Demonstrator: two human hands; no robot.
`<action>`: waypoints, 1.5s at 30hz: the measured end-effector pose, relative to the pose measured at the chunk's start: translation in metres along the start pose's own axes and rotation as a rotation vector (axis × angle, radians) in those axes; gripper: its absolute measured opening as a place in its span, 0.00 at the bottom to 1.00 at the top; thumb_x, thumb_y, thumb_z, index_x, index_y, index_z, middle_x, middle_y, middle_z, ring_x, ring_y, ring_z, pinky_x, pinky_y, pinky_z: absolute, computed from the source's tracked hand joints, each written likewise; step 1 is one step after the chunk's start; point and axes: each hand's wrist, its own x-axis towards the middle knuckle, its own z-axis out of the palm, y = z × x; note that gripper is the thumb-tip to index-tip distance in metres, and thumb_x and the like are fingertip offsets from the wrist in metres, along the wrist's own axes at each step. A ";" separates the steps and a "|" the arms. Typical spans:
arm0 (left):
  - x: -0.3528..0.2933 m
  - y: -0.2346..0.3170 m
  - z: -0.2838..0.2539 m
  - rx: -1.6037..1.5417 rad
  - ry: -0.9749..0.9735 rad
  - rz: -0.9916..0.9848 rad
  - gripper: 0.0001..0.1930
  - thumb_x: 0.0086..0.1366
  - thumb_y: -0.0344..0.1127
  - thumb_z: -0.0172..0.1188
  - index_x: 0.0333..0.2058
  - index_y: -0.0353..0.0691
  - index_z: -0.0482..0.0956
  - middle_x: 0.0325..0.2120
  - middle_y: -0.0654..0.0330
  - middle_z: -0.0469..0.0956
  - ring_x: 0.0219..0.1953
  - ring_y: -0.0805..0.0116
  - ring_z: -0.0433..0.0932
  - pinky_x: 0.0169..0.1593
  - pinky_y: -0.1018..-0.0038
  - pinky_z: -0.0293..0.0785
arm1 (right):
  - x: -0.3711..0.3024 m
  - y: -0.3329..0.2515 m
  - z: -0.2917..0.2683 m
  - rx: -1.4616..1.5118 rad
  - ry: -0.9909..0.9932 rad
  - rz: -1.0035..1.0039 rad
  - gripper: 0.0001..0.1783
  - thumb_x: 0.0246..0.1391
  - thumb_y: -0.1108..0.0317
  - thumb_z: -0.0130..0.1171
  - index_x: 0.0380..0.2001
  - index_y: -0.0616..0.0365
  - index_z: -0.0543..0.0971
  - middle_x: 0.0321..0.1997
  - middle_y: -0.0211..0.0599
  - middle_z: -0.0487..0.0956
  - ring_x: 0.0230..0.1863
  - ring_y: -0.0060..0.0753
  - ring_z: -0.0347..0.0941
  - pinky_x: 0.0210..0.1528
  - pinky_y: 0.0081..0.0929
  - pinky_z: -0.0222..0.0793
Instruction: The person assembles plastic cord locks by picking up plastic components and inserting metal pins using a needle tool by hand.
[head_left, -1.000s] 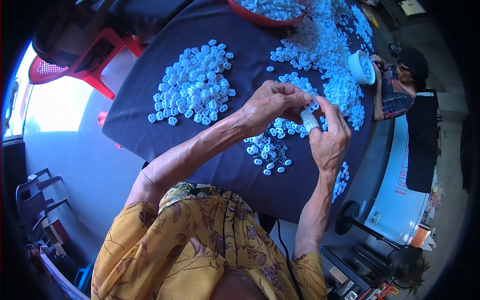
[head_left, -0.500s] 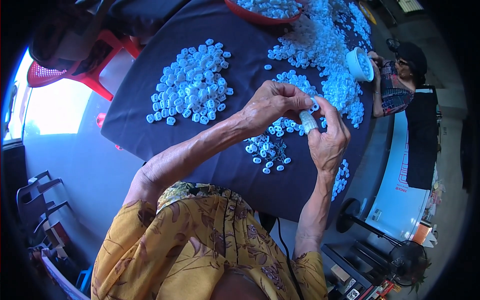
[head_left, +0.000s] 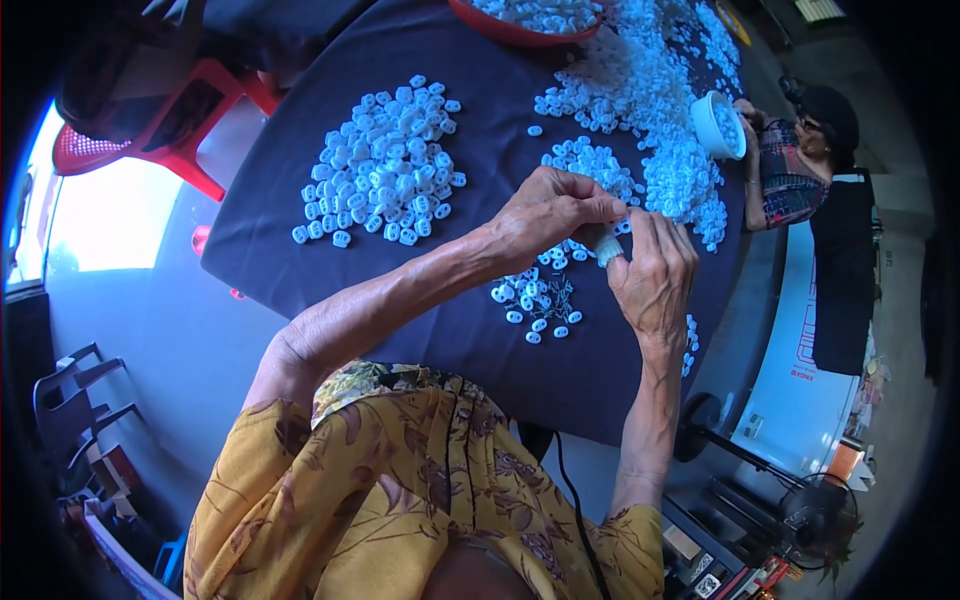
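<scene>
My left hand (head_left: pixel 560 208) and my right hand (head_left: pixel 655 268) meet at the fingertips above the dark-covered table. Between them is a small white oval plastic piece, now almost wholly covered by the pinching fingers. A pale ribbed covering wraps my right thumb (head_left: pixel 608 247). Below my hands lies a small group of white two-holed pieces (head_left: pixel 526 288), with tiny dark pins or screws (head_left: pixel 562 298) scattered among them. Just beyond my fingers is another cluster of white pieces (head_left: pixel 590 163). A separate heap of the same pieces (head_left: pixel 385 160) sits to the left.
A large spread of white pieces (head_left: pixel 640 90) covers the table's far right. At the far edge stands a red basin (head_left: pixel 520 38) full of them. Across the right edge, a person (head_left: pixel 800 160) holds a white tub (head_left: pixel 718 127). Left of the table is a red chair (head_left: pixel 190 150).
My right fingers have bent inward and closed over the white piece, which showed plainly before. My right forearm has shifted slightly rightward; my left hand has hardly moved.
</scene>
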 end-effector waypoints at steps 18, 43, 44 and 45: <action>0.011 -0.010 -0.002 -0.135 -0.104 -0.088 0.09 0.55 0.37 0.58 0.25 0.36 0.76 0.20 0.64 0.74 0.25 0.76 0.73 0.34 0.78 0.71 | -0.010 0.012 0.001 0.120 -0.052 0.000 0.11 0.34 0.75 0.49 0.27 0.66 0.68 0.23 0.46 0.69 0.25 0.48 0.67 0.28 0.38 0.64; 0.013 -0.015 -0.006 -0.061 -0.194 -0.069 0.12 0.53 0.38 0.60 0.29 0.34 0.77 0.22 0.58 0.76 0.25 0.72 0.76 0.31 0.77 0.76 | -0.012 0.011 0.004 0.170 -0.037 0.016 0.10 0.33 0.74 0.47 0.24 0.65 0.66 0.22 0.48 0.67 0.25 0.51 0.66 0.27 0.39 0.62; 0.013 -0.014 -0.005 -0.055 -0.200 -0.065 0.11 0.53 0.37 0.60 0.29 0.34 0.77 0.22 0.58 0.76 0.25 0.72 0.76 0.31 0.78 0.75 | -0.012 0.011 0.003 0.152 -0.023 -0.001 0.09 0.31 0.75 0.49 0.22 0.63 0.65 0.21 0.44 0.67 0.24 0.47 0.66 0.27 0.37 0.62; 0.013 -0.013 -0.004 -0.054 -0.201 -0.068 0.11 0.53 0.37 0.60 0.29 0.34 0.77 0.22 0.58 0.76 0.25 0.72 0.76 0.31 0.78 0.75 | -0.012 0.012 0.003 0.135 -0.009 -0.019 0.09 0.29 0.76 0.52 0.20 0.61 0.64 0.19 0.41 0.67 0.23 0.43 0.66 0.26 0.35 0.61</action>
